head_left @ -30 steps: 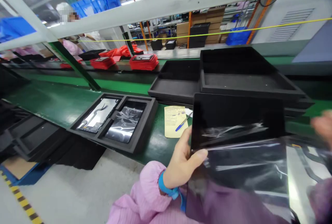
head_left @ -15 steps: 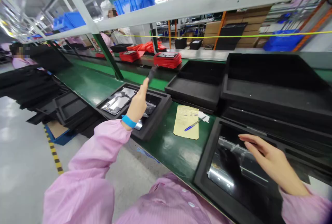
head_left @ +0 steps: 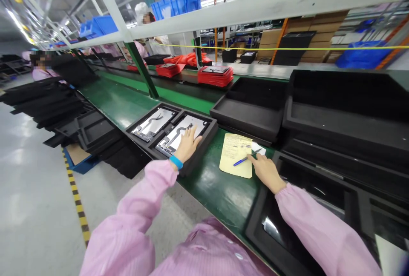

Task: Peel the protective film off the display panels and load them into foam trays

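My left hand point(head_left: 189, 145) rests with its fingers spread on a white-backed tablet panel point(head_left: 174, 139), which shows a dark ribbon cable and sits in the right compartment of a black foam tray point(head_left: 209, 133). A similar panel point(head_left: 153, 125) lies in the left compartment. My right hand point(head_left: 266, 171) has its fingertips closed at a blue pen point(head_left: 240, 161), which lies slantwise over a yellow written sheet point(head_left: 231, 150). Under my right forearm is another black tray point(head_left: 255, 225) holding a dark glossy screen point(head_left: 271, 229), partly hidden by the sleeve.
Black trays point(head_left: 249, 114) stand behind the sheet, with taller stacked ones point(head_left: 348, 118) at the right. Red stacks point(head_left: 215, 76) lie beyond the green bench point(head_left: 211, 191). A green post point(head_left: 140, 69) rises behind the left tray. Black trays point(head_left: 96, 131) are piled at left; a person point(head_left: 41, 69) is farther off.
My left hand has let go of a blurred dark object and lowered onto the panel. The right compartment has turned from dark to white-backed. My right hand has moved left from the screen to the pen.
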`<state>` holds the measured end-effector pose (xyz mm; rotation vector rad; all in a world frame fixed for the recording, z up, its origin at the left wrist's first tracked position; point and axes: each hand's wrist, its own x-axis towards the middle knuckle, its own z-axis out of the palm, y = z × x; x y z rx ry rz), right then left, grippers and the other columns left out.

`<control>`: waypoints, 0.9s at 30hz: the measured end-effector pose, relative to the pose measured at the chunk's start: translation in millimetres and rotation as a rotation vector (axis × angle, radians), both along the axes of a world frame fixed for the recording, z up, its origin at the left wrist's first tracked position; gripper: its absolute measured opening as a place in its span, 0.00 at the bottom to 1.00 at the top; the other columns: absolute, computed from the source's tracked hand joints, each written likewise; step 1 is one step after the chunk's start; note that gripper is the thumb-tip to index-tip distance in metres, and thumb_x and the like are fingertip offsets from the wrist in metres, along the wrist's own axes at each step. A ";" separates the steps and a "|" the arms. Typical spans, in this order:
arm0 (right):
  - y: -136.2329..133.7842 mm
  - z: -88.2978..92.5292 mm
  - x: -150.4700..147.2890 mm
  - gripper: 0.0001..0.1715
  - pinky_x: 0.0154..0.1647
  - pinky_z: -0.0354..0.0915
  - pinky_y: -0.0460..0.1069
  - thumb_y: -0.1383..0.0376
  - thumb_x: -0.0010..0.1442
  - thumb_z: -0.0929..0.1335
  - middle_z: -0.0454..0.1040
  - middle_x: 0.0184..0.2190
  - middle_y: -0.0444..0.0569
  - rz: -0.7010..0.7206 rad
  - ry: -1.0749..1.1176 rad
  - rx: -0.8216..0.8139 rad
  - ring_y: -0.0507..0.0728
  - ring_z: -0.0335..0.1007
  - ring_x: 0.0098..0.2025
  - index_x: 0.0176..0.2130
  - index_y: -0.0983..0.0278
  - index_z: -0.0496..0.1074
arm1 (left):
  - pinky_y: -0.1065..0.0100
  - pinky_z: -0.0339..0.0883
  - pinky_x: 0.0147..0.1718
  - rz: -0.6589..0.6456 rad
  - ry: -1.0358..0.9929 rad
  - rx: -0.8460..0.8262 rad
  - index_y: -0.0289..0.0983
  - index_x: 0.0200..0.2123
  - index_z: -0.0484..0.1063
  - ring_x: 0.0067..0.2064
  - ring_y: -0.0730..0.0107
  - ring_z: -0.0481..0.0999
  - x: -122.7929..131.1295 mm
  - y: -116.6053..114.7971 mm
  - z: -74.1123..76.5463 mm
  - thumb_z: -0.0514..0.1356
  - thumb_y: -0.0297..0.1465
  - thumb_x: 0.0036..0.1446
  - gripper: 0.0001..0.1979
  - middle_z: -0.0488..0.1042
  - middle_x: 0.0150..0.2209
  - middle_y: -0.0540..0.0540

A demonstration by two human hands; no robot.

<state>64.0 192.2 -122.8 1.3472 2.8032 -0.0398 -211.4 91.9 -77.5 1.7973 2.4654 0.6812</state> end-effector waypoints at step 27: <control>15.8 -45.9 10.1 0.09 0.26 0.53 0.48 0.71 0.58 0.59 0.70 0.27 0.45 -0.009 0.272 0.064 0.56 0.68 0.27 0.38 0.64 0.64 | 0.49 0.43 0.64 0.096 -0.619 0.229 0.39 0.65 0.15 0.66 0.51 0.56 -194.2 -52.0 -77.5 0.72 0.42 0.37 0.72 0.52 0.66 0.33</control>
